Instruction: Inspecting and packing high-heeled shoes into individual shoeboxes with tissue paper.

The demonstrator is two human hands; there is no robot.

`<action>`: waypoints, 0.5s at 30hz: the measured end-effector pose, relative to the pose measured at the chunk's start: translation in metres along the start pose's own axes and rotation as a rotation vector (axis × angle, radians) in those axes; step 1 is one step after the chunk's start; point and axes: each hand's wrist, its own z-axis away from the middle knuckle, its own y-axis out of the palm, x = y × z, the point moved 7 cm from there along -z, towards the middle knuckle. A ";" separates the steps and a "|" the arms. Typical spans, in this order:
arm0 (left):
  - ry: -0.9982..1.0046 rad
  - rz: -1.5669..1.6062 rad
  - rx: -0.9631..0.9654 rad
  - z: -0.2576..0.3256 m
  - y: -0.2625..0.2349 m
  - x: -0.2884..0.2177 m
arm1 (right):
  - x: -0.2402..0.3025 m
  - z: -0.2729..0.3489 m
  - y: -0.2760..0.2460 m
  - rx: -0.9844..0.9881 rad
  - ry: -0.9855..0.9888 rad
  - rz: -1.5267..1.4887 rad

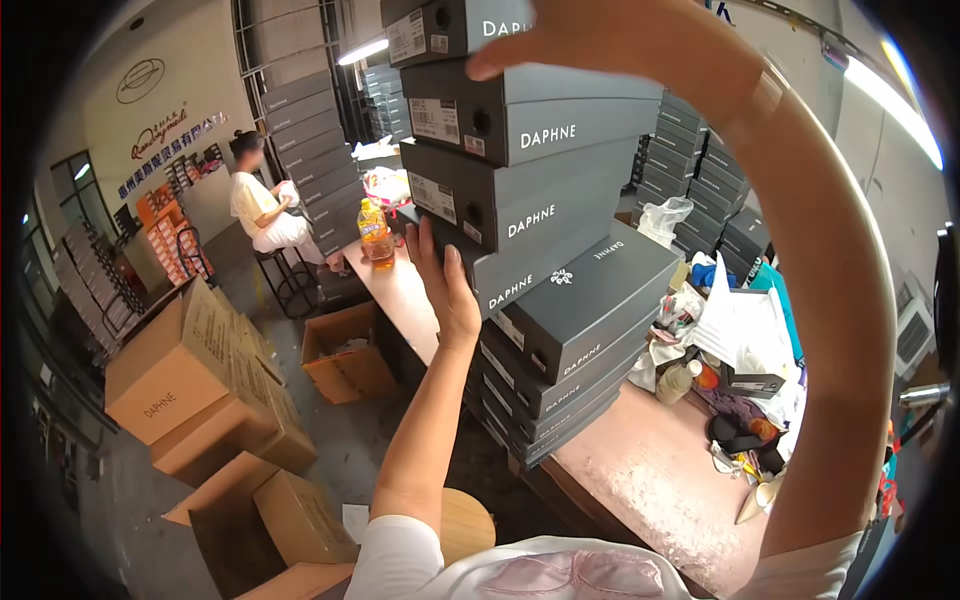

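Dark grey lidded shoe boxes stand in a tall stack in front of me, with white lettering and end labels. My left hand (pixel 448 290) lies with its fingers stretched out along the end of a shoe box (pixel 530 270) in the middle of the stack. Raised high, my right hand (pixel 590 40) reaches across the front of the top shoe box (pixel 430 35), its thumb stretched out. The picture's upper edge cuts off its other fingers. Beside the upper column, the lid of another shoe box (pixel 610 275) shows on the lower pile.
The stack stands on a worn pale table (pixel 640 465) with a drink bottle (pixel 376 235) to the left. Clutter and a capped bottle (pixel 679 382) lie right. Cardboard cartons (pixel 170 365) stand on the floor at left. A person (pixel 262 200) sits on a stool farther back.
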 end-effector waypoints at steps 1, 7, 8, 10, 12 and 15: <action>-0.014 0.015 -0.017 0.004 0.007 -0.001 | 0.012 -0.016 0.014 0.091 -0.016 0.117; 0.012 0.055 0.075 0.015 0.001 -0.006 | -0.006 -0.029 0.024 0.272 0.075 0.192; -0.020 0.080 0.061 0.017 -0.005 -0.016 | -0.012 -0.023 0.016 0.158 0.073 0.205; 0.215 0.130 0.019 0.031 0.001 -0.055 | -0.065 -0.006 -0.008 0.062 0.093 0.136; 0.258 0.433 0.115 0.046 0.021 -0.106 | -0.085 0.041 -0.075 -0.051 0.209 0.126; 0.137 0.629 0.343 0.072 0.061 -0.157 | -0.146 0.150 -0.146 -0.233 0.501 -0.139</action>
